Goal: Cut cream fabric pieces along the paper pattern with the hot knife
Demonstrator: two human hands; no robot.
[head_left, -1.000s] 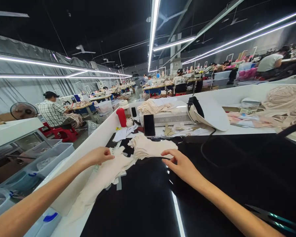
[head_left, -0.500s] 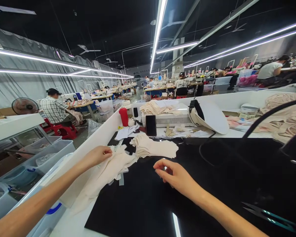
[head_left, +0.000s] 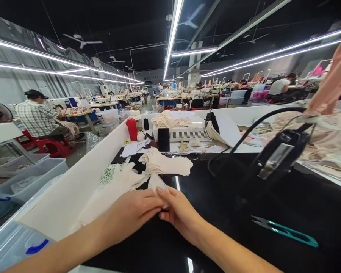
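My left hand [head_left: 139,206] and my right hand [head_left: 179,212] meet over the black tabletop [head_left: 216,220], both closed on a small cream fabric piece [head_left: 156,182]. Fingers cover its lower part. Just beyond lies a stack of cream fabric pieces [head_left: 170,163], its layers fanned at the left end. Beside my left forearm spreads a pile of cream fabric [head_left: 110,193], next to a bundle of green-and-white elastic loops or cords [head_left: 110,174]. Teal thread snips [head_left: 287,230] lie on the black surface to the right of my right hand.
At the back stand a phone [head_left: 163,139], a red thread cone [head_left: 131,129], a white vented box [head_left: 187,134] and a white visor [head_left: 226,131]. A cabled black device [head_left: 284,151] hangs at right. A person in a checked shirt [head_left: 36,117] sits at left.
My hands, apart before, have come together on a cream fabric piece. The view has swung right, showing more of the snips and the black device.
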